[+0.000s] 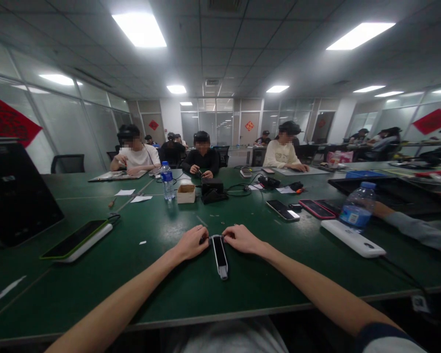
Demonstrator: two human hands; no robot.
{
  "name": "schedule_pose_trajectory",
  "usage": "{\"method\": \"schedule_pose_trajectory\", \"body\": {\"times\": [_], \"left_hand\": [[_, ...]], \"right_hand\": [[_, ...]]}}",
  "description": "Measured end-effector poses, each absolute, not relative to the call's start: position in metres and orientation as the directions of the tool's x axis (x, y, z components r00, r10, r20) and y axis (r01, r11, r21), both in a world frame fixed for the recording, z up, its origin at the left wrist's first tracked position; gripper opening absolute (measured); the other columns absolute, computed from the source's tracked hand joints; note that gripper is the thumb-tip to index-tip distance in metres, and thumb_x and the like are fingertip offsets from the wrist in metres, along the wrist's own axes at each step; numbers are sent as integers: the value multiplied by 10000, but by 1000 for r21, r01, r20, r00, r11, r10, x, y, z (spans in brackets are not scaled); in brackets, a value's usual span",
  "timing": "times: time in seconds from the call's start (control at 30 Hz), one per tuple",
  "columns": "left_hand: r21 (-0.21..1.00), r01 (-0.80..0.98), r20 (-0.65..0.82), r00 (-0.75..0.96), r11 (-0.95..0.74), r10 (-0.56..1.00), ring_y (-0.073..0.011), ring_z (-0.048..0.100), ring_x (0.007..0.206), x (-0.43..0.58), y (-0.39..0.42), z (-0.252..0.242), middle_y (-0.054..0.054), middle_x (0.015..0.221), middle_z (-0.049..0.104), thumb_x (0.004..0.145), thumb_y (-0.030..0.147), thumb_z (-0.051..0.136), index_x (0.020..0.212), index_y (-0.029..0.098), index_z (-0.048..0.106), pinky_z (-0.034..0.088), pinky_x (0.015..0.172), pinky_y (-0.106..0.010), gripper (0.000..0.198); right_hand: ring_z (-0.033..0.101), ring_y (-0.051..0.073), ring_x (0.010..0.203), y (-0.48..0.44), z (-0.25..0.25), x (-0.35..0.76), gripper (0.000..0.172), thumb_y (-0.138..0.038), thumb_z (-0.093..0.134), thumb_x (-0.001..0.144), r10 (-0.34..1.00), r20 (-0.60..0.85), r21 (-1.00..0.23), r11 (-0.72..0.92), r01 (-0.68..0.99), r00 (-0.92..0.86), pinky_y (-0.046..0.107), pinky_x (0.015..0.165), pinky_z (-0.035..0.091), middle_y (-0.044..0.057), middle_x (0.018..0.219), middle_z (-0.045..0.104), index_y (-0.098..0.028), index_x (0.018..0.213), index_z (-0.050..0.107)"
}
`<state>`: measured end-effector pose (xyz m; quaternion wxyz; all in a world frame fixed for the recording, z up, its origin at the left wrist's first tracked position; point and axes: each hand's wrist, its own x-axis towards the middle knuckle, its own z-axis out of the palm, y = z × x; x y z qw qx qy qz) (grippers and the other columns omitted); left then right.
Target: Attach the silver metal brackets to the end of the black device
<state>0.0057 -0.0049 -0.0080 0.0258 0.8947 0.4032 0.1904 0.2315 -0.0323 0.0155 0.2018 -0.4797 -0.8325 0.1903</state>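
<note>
My fingers [231, 232] are bunched narrow, left hand [191, 243] and right hand [244, 239] flanking the far end of a white-edged device [219, 252]; whether they pinch anything, I cannot tell. It lies screen up on the green tabletop [161, 296], narrow end toward me. Uneven pressure from either side could skew it. Farther off stand a small box [185, 197] and a water bottle [168, 182].

This looks like a big office, or maybe a workroom. People [143, 156] in black headgear [202, 136] sit along a wide, flat green table [187, 294]. Black mesh-backed chairs [68, 164] stand near it. Tall, hazy, see-through glass walls [62, 113] stand on the left and right, and bright white oblong lights [139, 29] shine from the grey tiled ceiling [264, 29].
</note>
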Motion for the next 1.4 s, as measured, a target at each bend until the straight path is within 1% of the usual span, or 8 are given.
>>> {"method": "schedule_pose_trajectory", "body": {"times": [0.17,0.3,0.43,0.63,0.87,1.03,1.27,1.4], "left_hand": [[232,683,299,627,-692,719,-183,563,781,4,-4,-5,-36,863,585,860,235,500,886,180,553,446,688,-285,81],[256,659,269,654,-707,707,-177,567,798,1,-5,0,-43,900,594,885,249,492,919,178,570,453,709,-284,111],[255,648,260,669,-718,696,-182,574,828,-1,-7,4,-48,930,600,885,265,502,945,181,586,458,733,-290,133],[229,663,222,678,-713,701,-202,578,898,-4,-6,10,-60,999,601,882,330,506,1003,198,613,460,774,-304,208],[315,632,142,707,-709,693,-221,568,966,-11,-1,16,-68,1066,590,883,419,526,1073,215,643,460,835,-329,302],[346,619,116,718,-705,687,-226,546,1030,-15,-1,15,-61,1136,570,844,421,591,1116,228,632,437,903,-341,337],[323,637,148,697,-700,702,-214,575,931,-12,1,10,-56,1043,595,856,438,575,1049,211,641,463,781,-310,305],[314,649,160,683,-693,713,-212,580,906,-8,-1,10,-57,1017,605,850,427,581,1030,198,632,463,765,-307,296]], "right_hand": [[639,155,767,-20,20,244,266,-247,487,892,856,200,-431,514,742,-477,239,693,460,50,899,715,-169,1019,707],[631,191,905,3,23,279,275,-243,460,910,880,351,-279,423,862,-319,279,815,448,88,1001,698,-160,1035,691],[615,201,920,21,12,310,252,-241,495,892,901,309,-207,375,904,-303,292,837,440,99,994,675,-161,1032,689],[601,184,900,27,-3,309,247,-309,552,876,888,186,-248,457,854,-421,287,822,451,77,997,645,-194,1049,685],[612,195,871,24,2,295,160,-215,557,873,912,143,-231,409,883,-385,273,777,457,94,959,668,-160,928,696],[612,208,906,24,1,293,208,-221,484,918,907,167,-186,414,891,-387,271,782,455,121,999,655,-147,953,675],[618,198,889,15,9,286,217,-220,461,934,901,181,-269,431,861,-395,289,806,457,113,972,674,-125,951,656],[620,174,825,6,13,278,191,-211,500,909,894,185,-366,448,815,-408,271,745,472,95,937,680,-117,950,660]]}}
